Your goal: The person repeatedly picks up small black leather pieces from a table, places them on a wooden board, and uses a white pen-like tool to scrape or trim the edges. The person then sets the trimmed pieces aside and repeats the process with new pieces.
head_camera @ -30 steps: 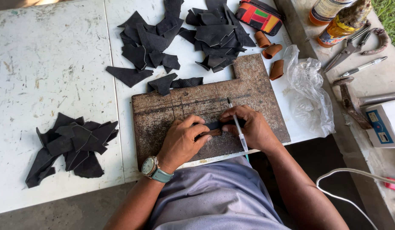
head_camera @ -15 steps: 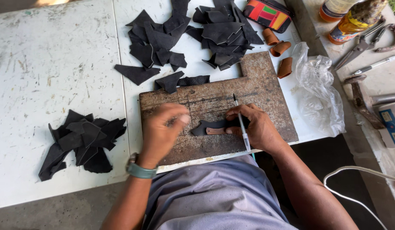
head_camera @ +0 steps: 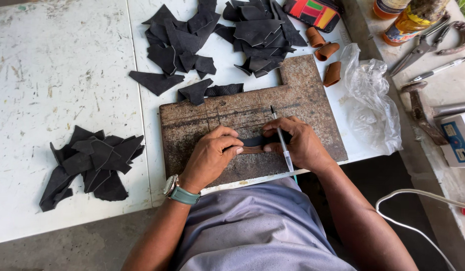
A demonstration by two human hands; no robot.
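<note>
Black leather, a narrow strip [head_camera: 253,141], is pinned flat near the front edge of a rusty, pitted cutting board [head_camera: 312,100], with a thin brown piece [head_camera: 252,149] just below it. The left hand [head_camera: 211,156] is closed down on the strip's left end, fingertips pressed flat. The right hand [head_camera: 301,143] is curled around a slim pen-like knife [head_camera: 281,139], held upright across the strip's right end, while its thumb bears on the leather.

A slip is judged the main risk: the tool's tip is kept very near the left fingertips, so a sudden skid across the hard, uneven board could reach them. The strip is small and supple, and it could creep or buckle under a weak hold, spoiling the line. The board's rough, scored surface could also catch the tip and deflect it.

Beyond the board's far edge, angular matte black offcuts [head_camera: 182,45] are heaped loosely; a second heap [head_camera: 89,163] is seen to the board's left on the scuffed white table [head_camera: 56,75]. To the board's right, a crumpled clear plastic bag [head_camera: 370,95] is lying, and three curled tan leather pieces [head_camera: 326,60] are set by the board's far right corner.
</note>
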